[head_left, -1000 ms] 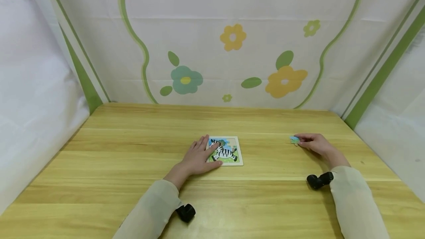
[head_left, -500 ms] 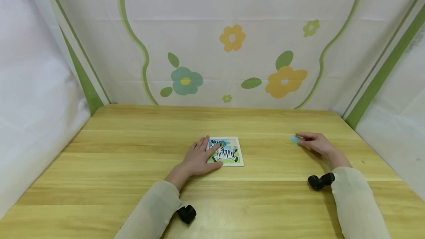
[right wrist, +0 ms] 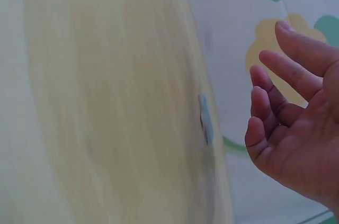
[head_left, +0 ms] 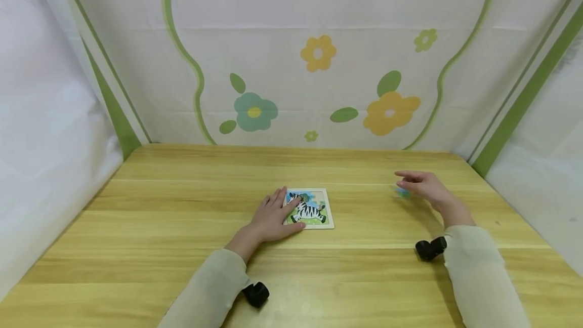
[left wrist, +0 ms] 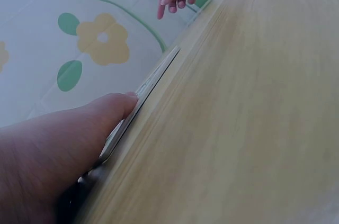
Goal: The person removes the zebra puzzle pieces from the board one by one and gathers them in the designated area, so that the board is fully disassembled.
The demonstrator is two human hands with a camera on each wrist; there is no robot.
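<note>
A square zebra jigsaw puzzle [head_left: 319,222] in a pale frame lies flat on the table. My left hand [head_left: 272,219] rests on its left side with fingers spread, covering part of the picture. At the puzzle's upper right a bare patch of backing shows. In the left wrist view the thumb [left wrist: 111,108] lies along the board's edge. To the right, a small blue and green puzzle piece [head_left: 402,193] lies on the table, also seen as a bluish sliver in the right wrist view. Just above it hovers my right hand [head_left: 430,189], fingers loosely bent, holding nothing.
The wooden table [head_left: 346,277] extends to a white cloth backdrop [head_left: 282,9] printed with flowers. White cloth sides stand at left and right. A black wrist camera [head_left: 430,249] sits by the right sleeve, and another black camera [head_left: 256,294] by the left.
My right hand has let go of the puzzle piece and lifted slightly up and leftward. The piece stays on the table. My left hand keeps its place on the puzzle.
</note>
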